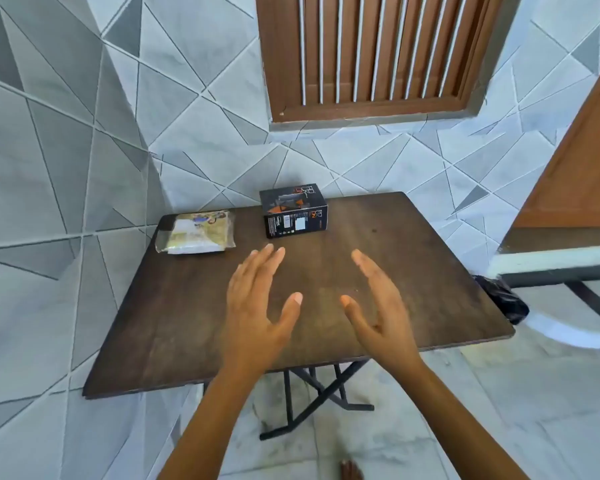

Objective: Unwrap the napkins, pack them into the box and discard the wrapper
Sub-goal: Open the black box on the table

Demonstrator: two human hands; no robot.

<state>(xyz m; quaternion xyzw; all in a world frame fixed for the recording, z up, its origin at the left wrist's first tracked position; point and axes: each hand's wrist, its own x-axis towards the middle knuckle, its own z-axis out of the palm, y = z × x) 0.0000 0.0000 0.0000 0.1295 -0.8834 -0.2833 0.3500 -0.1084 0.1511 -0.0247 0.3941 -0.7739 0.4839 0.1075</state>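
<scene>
Centrally, the left hand point(257, 303) and right hand point(378, 306) hover above the dark wooden tabletop point(413, 271), both spread wide with palms turned toward each other, gripping nothing. Beyond them, at the far edge, a black box point(293, 211) stands closed. Well to its left, at the far left corner, the wrapped napkins point(198, 232) lie flat in clear plastic.

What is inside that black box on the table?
That cannot be seen: the black box is closed, showing only its printed outside. The wrapped napkins lie apart from it on the table.
</scene>
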